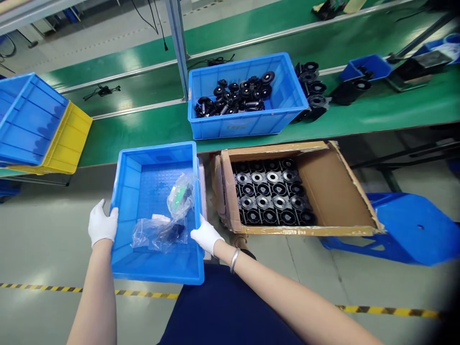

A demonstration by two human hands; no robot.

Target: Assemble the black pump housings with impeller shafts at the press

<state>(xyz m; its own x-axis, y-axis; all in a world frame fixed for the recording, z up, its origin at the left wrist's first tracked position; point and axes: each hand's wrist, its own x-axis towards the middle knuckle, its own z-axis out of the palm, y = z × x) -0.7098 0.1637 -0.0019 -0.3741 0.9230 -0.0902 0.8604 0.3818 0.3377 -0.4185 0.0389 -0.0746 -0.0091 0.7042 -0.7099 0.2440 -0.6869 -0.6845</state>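
Observation:
A shallow blue plastic bin (154, 273) is in front of me, left of my body, between my two white-gloved hands. My left hand (102, 224) grips its left wall. On the opposite side, my right hand (207, 236) holds the right wall, and some of its fingers are hidden. Inside the bin lie clear plastic bags; one bag (180, 196) has something green in it, and another bag (153, 235) holds a dark item. Just right of my right hand stands an open cardboard box (341, 187), with rows of black round parts (273, 191) in its left part.
On the green bench (143, 129) sits a blue crate (237, 127) of loose black parts. Stacked black parts (312, 91) stand beside it. Blue and yellow crates (68, 143) are at the left. A blue stool (417, 230) is partly under the cardboard box.

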